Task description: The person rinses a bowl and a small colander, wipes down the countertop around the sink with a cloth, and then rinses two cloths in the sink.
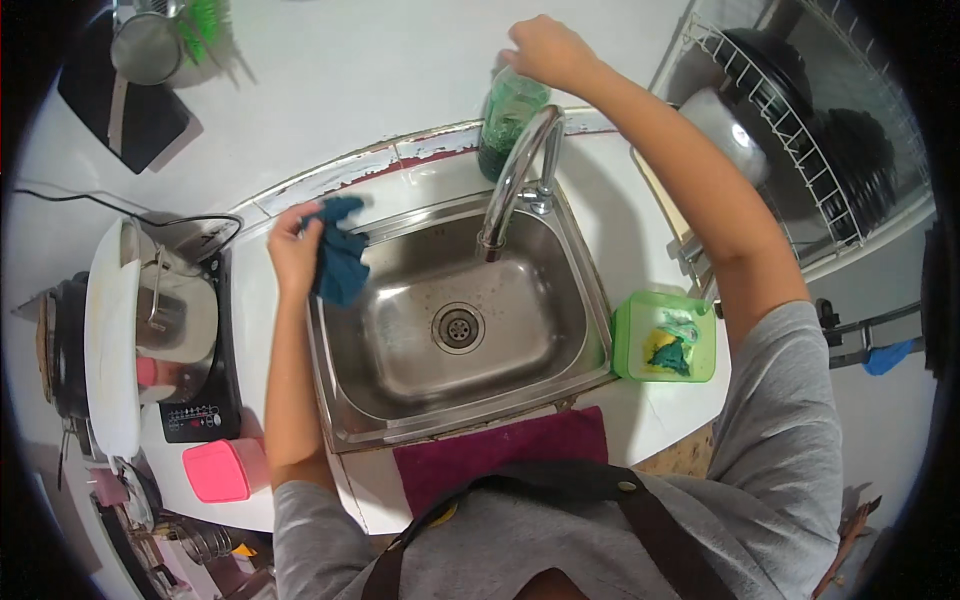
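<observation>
My left hand (291, 251) pinches a dark blue cloth (341, 255), which hangs over the left rim of the stainless steel sink (457, 382). Beyond the faucet, my right hand (551, 54) is closed at the top of a green plastic bottle (510, 124); the hand hides the bottle's top. Dark green contents show in the lower part of the bottle. A curved chrome faucet (517, 169) rises at the sink's back right corner, its spout over the basin. Some drops lie around the drain (458, 328).
Right of the sink, a green plastic container (626, 337) holds a yellow-and-green sponge (664, 352). A wire dish rack (799, 150) with pots stands beyond my right arm. At left are a glass-lidded pot (176, 330), a black induction cooktop (199, 420) and a pink container (217, 471). A purple cloth (510, 454) covers the front edge.
</observation>
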`<state>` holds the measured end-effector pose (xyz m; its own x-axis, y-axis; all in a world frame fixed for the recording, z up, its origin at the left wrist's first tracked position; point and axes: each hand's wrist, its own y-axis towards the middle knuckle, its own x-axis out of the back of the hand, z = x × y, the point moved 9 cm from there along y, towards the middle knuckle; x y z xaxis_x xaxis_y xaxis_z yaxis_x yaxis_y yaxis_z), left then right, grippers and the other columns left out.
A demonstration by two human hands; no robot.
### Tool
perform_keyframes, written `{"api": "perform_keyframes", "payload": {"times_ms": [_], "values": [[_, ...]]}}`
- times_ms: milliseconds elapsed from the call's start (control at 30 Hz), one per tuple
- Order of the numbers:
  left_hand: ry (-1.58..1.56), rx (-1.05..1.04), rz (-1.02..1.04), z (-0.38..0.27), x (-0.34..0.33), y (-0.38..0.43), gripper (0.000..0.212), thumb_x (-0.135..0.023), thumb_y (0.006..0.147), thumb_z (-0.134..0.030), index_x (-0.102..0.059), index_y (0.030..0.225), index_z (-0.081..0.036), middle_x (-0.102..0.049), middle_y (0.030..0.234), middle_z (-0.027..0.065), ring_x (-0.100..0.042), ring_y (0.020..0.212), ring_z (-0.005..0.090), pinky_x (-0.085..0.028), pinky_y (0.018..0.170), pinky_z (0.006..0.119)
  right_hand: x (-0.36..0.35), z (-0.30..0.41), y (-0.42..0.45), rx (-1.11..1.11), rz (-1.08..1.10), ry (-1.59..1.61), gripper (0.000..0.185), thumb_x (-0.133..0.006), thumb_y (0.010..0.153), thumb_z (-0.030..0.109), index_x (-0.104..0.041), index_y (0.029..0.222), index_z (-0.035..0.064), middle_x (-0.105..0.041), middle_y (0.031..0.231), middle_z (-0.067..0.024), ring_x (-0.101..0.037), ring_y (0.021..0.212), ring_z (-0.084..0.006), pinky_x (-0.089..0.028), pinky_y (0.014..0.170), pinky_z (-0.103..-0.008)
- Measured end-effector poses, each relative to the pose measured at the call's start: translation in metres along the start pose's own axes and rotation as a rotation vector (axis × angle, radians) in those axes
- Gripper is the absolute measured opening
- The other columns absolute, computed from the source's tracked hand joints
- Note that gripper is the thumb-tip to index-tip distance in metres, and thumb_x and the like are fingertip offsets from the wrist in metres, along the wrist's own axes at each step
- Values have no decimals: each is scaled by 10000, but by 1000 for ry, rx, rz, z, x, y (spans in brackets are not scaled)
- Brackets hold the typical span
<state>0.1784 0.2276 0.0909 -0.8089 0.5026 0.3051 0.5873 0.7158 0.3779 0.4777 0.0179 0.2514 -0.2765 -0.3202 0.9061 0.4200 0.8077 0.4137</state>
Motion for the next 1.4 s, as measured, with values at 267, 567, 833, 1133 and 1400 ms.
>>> {"api": "perform_keyframes", "payload": {"times_ms": [267,567,833,1133,1400], "values": [[-150,-320,189,-199,-133,99,312,-613,809,-268,-622,986,-11,-638,922,90,-576,876,153,-432,786,258,90,-69,-86,-461,120,26,386,-593,728,300,-620,996,24,-598,949,-254,-523,1032,-349,-398,894,-404],[228,-829,1204,-193,-458,23,361,-564,692,-51,-628,1046,-85,-599,1082,141,-554,1027,296,-419,921,358,134,-92,-190,-360,-255,-1,161,-580,704,130,-558,657,-23,-515,554,-193,-548,517,-328,-441,517,-333],[346,-1076,1219,-90,-526,-34,454,-337,928,-203,-259,1360,-87,-231,1423,97,-248,1295,320,-224,1067,404,140,-104,-213,-441,-283,-75,177,-590,707,114,-502,659,-32,-458,520,-88,-400,492,-86,-366,492,-246],[512,-799,950,-34,-374,4,432,-456,876,-204,-396,1289,-90,-370,1343,154,-453,1148,315,-364,969,382,93,-116,-161,-377,-289,52,230,-562,726,202,-542,693,-25,-523,578,-160,-475,497,-254,-424,551,-317],[544,-589,490,2,-142,29,319,-534,766,-61,-560,1084,-81,-539,1167,144,-565,965,307,-459,820,358,42,-142,-96,-334,-313,35,284,-552,723,256,-581,715,-26,-577,656,-221,-583,662,-374,-461,645,-418]]}}
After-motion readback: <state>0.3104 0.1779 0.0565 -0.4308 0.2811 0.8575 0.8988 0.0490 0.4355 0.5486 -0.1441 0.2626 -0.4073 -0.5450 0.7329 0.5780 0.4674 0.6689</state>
